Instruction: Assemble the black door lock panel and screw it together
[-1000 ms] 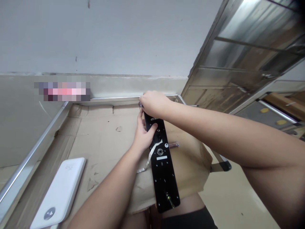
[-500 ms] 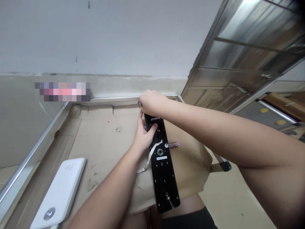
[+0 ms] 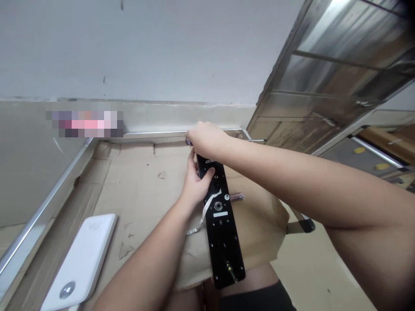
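Observation:
A long black panel [image 3: 223, 233] with screws along its edges, a "CE" label and a round fitting lies lengthwise over the table's near edge. My left hand [image 3: 198, 181] grips its left edge, thumb on the face. Over the panel's far end, my right hand [image 3: 207, 137] is closed round what looks like a screwdriver [image 3: 258, 140]. Its thin shaft sticks out to the right behind my forearm, and a bit of purple handle shows at the left. The far end of the panel is hidden by that hand. A white strip [image 3: 204, 212] hangs off the panel's left side.
Brown cardboard [image 3: 139, 185] covers the table, which has a raised metal rim [image 3: 42, 211]. At the lower left lies a white power bank [image 3: 82, 259]. A pinkish clear rod [image 3: 237, 196] sits by the panel's right edge. A wall stands behind; a metal door [image 3: 324, 73] is at right.
The thin shaft now shows to the right of my right forearm, where it was not visible before. My right hand has turned slightly; the panel and my left hand stay put.

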The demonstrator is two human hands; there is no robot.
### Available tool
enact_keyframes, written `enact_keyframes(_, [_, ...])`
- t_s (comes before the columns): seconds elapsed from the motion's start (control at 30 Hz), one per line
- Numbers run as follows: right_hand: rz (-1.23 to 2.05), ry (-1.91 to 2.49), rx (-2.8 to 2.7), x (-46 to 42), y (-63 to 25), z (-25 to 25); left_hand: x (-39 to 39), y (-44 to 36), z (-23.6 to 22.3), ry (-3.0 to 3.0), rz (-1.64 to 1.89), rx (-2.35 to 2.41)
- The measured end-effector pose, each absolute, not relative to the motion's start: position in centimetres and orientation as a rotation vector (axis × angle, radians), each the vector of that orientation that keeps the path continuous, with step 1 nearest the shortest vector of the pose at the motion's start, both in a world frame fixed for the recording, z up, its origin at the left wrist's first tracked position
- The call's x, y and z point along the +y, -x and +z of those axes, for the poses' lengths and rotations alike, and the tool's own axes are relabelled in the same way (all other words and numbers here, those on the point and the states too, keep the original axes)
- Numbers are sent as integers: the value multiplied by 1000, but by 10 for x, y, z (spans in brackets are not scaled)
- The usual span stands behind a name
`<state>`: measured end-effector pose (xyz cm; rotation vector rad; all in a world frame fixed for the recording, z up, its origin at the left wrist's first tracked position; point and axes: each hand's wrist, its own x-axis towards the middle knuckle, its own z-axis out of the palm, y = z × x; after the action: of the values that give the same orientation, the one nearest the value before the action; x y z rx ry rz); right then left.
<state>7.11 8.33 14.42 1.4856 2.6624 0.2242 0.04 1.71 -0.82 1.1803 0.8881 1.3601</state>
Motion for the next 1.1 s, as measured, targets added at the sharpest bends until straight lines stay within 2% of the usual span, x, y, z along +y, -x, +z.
enact_keyframes(0.2, [147, -1593, 2654, 90, -73, 138, 17, 0, -9, -1180, 1357, 857])
enact_keyframes(0.77, [202, -1508, 2694, 87, -77, 134, 20, 2, -9, -1157, 1317, 869])
enact_keyframes(0.93, [-32, -1621, 2762, 82, -80, 146, 22, 8, -5, -1135, 1370, 956])
enact_keyframes(1.1, [-383, -1590, 2837, 74, -84, 160, 21, 22, 5, -1421, 1756, 1107])
